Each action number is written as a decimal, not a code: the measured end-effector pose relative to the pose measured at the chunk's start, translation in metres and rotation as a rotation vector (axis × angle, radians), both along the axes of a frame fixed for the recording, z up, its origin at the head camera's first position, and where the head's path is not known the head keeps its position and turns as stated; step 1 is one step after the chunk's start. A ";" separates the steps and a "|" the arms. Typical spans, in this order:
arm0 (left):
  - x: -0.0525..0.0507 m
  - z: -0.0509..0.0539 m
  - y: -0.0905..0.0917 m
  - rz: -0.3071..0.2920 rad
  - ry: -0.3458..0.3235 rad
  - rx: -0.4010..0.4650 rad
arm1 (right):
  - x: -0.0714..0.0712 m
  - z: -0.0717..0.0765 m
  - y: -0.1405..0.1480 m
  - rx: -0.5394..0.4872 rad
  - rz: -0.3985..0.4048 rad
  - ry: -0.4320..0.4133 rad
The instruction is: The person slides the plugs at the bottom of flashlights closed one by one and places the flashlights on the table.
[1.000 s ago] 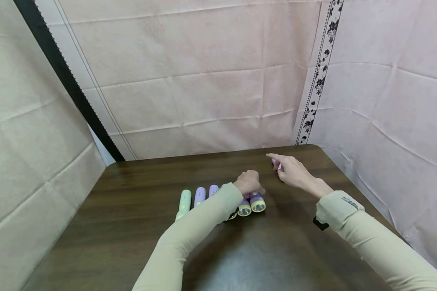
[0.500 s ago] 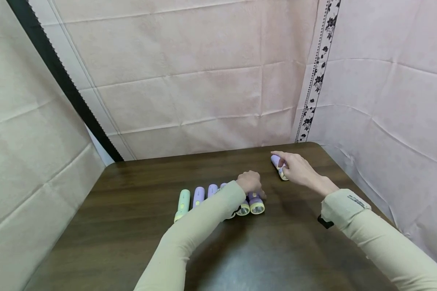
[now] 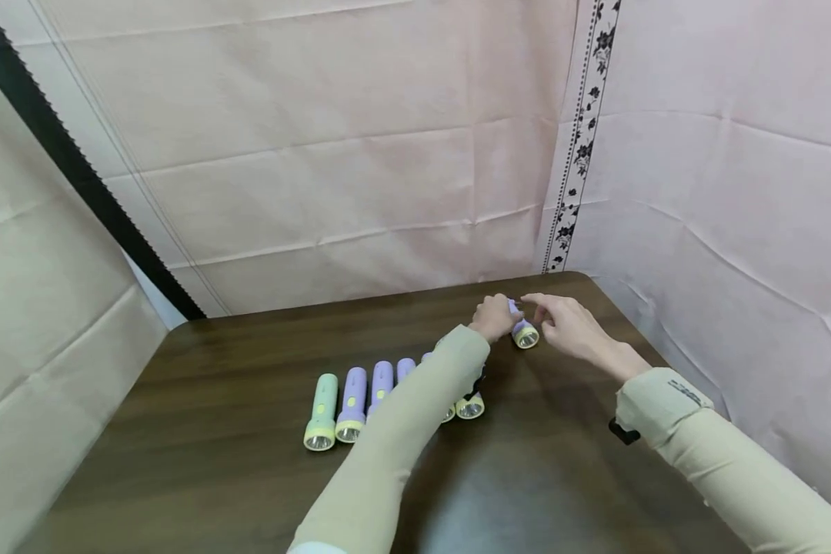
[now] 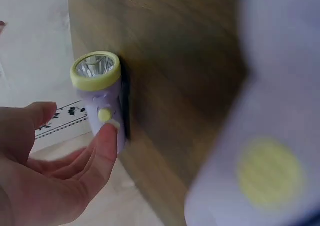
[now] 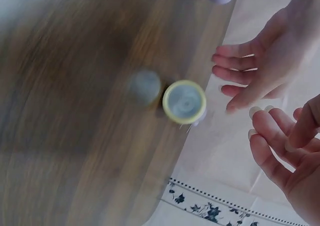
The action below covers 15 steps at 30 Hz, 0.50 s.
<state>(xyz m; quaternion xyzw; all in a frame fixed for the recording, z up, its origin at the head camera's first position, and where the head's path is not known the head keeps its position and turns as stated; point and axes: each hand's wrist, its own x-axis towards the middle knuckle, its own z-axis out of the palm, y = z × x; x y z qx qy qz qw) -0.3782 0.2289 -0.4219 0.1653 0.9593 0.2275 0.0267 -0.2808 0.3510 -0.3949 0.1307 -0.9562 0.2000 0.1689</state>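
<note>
A lavender flashlight with a pale yellow rim lies near the table's far right part, its lens toward me. My left hand is at its left side; in the left wrist view a fingertip touches or overlaps the flashlight near its yellow button, with the thumb held apart. My right hand hovers just right of it, fingers loosely bent and nothing held. In the right wrist view the right hand and left hand both show space between them and the flashlight.
A row of several flashlights lies side by side on the dark wooden table: a mint green one at the left end, then lavender ones. My left forearm hides part of the row. Pale cloth walls stand behind and beside the table.
My left hand has left the right end of the row and moved up and right to the separate flashlight. The right hand has uncovered that flashlight. The head view has shifted slightly.
</note>
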 end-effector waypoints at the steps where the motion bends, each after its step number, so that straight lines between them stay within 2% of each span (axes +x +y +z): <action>1: -0.002 -0.001 0.006 0.032 -0.009 0.023 | 0.001 0.000 0.003 0.000 -0.007 0.003; 4: -0.007 -0.005 0.020 0.101 -0.033 0.048 | 0.002 -0.001 0.009 -0.004 -0.020 0.002; 7: -0.011 -0.011 0.030 0.141 -0.086 0.042 | 0.004 -0.004 0.014 -0.002 -0.034 -0.008; 9: -0.011 -0.017 0.035 0.161 -0.121 0.051 | 0.006 -0.007 0.017 0.001 -0.042 -0.017; 11: -0.013 -0.018 0.035 0.177 -0.149 0.066 | 0.007 -0.007 0.018 0.001 -0.048 -0.018; 15: -0.013 -0.019 0.035 0.190 -0.189 0.152 | 0.010 -0.009 0.023 -0.001 -0.067 -0.017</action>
